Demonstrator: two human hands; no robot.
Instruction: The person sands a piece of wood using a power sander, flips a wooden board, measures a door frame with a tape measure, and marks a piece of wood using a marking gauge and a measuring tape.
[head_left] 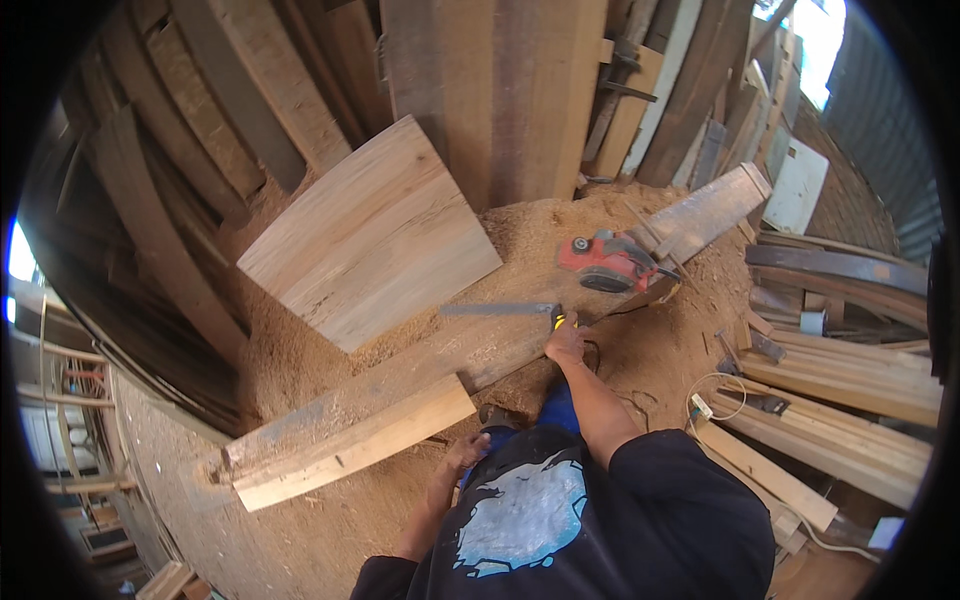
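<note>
My right hand point(567, 343) is closed on the yellow-and-black handle of a try square point(500, 309). The square's grey metal blade points left, over a long wooden beam point(350, 400) strewn with sawdust. Beside my left knee hangs my left hand point(467, 452), its fingers loosely apart and holding nothing. A pale squared timber point(360, 440) lies along the near side of the beam, close to that hand. A red electric planer point(610, 262) rests toward the beam's right end, beyond my right hand. Past the beam, a wide pale wood panel point(375, 235) leans at an angle.
Sawdust point(300, 545) covers the floor around the beam. Tall planks point(490, 100) stand at the back and left. Stacked lumber point(830, 370) lies at the right, with a white power outlet point(701, 405) and its cord. A dark cable runs near my right forearm.
</note>
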